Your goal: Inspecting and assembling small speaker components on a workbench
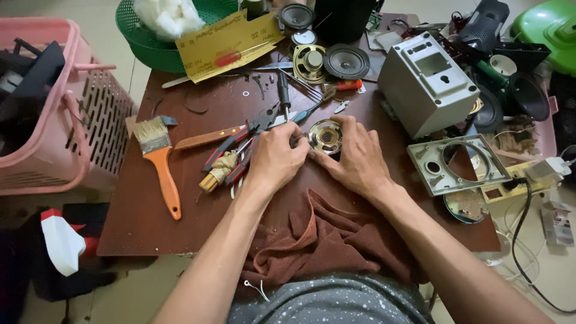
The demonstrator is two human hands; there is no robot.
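Observation:
A small round speaker driver (325, 135) with a metal frame rests on the brown wooden board (150, 222). My left hand (275, 157) grips its left edge with the fingertips. On the other side, my right hand (355, 157) holds the right edge, fingers curled around the rim. Both hands meet at the driver near the middle of the board. A brown cloth (324, 240) lies bunched over the near edge, just below my wrists.
Red-handled pliers (240, 141), an orange-handled paintbrush (159, 159) and screwdrivers lie left of my hands. Several loose speaker drivers (346, 61) sit at the back. A grey speaker box (426, 81) and its front plate (459, 163) stand right. A pink basket (60, 108) is left.

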